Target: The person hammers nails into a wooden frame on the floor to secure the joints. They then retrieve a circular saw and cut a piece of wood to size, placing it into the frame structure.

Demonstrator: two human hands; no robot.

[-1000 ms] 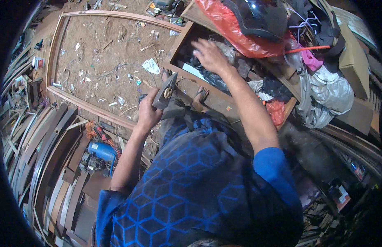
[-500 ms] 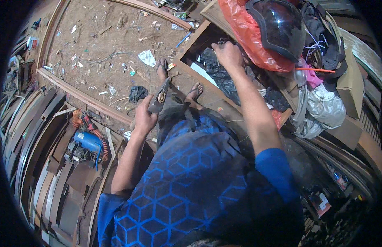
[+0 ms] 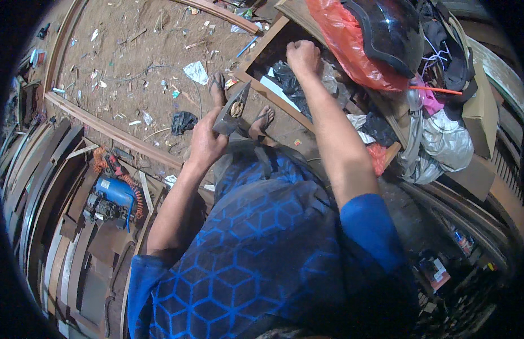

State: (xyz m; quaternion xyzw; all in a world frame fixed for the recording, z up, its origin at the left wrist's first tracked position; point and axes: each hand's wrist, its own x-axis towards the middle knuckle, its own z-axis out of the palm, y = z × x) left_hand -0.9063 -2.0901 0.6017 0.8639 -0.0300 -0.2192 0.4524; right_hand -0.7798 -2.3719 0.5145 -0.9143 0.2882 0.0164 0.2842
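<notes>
My left hand (image 3: 208,142) is closed around a hammer (image 3: 224,122), its dark metal head tilted up above my fist and most of the handle hidden. My right hand (image 3: 303,57) is over an open wooden drawer (image 3: 273,37) at the upper right. Its fingers are curled closed, and whatever they may hold is hidden. Below that hand lie black plastic bags (image 3: 286,76) and a white strip (image 3: 278,94) along the drawer's near side.
A dark-visored helmet (image 3: 386,42) rests on a red plastic bag (image 3: 344,48) beyond the drawer. Left of me, a blue air compressor (image 3: 116,191) sits among stacked boards (image 3: 41,186). A wooden frame (image 3: 112,130) lies on the littered dirt floor (image 3: 126,62).
My right hand has come up and slightly left out of the black bags, fingers now curled in. My left hand and the hammer have shifted a little to the right.
</notes>
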